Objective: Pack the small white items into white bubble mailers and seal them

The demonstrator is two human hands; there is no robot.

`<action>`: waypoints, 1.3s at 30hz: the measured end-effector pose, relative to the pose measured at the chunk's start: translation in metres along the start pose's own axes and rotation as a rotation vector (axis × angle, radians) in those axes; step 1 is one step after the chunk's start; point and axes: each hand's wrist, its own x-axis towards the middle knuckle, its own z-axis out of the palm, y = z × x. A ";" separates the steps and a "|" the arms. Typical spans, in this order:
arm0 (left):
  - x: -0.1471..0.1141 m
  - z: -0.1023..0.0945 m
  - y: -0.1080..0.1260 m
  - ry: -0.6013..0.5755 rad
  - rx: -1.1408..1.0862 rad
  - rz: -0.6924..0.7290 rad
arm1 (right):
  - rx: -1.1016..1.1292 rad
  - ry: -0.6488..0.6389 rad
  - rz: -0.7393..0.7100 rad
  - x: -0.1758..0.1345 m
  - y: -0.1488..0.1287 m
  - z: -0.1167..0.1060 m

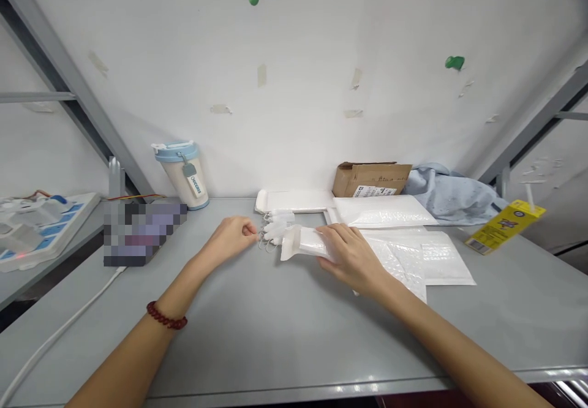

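My right hand is wrapped over a small white bubble mailer, whose flap end points left. Beside that flap lies a bunch of white tags with thin string loops on their left side. My left hand is closed in a pinch right at these loops; whatever is between its fingertips is too small to make out. Beyond the tags is a stack of narrow white mailers. Larger white bubble mailers lie overlapping behind and to the right of my right hand, partly hidden by it.
A cream and blue tumbler and a pixelated phone-like device with a white cable are left. A power strip sits far left. Rightward are a cardboard box, a blue cloth and a yellow drink carton.
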 end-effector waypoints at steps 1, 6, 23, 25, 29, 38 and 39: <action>0.000 0.001 -0.001 -0.015 -0.015 -0.003 | 0.009 -0.001 0.010 0.000 0.001 0.001; 0.000 0.010 -0.004 -0.122 -0.064 0.019 | 0.030 -0.006 0.036 0.000 0.002 0.002; -0.001 -0.011 0.008 -0.213 -0.316 -0.055 | 0.024 -0.004 0.104 0.002 0.003 0.000; -0.002 -0.019 0.011 -0.192 -0.351 -0.078 | 0.019 -0.002 0.106 0.002 0.003 0.000; -0.004 -0.031 0.008 -0.144 -0.378 -0.113 | 0.020 0.001 0.114 0.002 0.002 0.000; -0.013 0.001 0.024 -0.267 -0.464 -0.079 | 0.034 0.020 0.094 0.000 0.001 0.003; -0.015 0.008 0.028 -0.256 -0.479 -0.079 | 0.034 0.026 0.087 0.000 0.001 0.004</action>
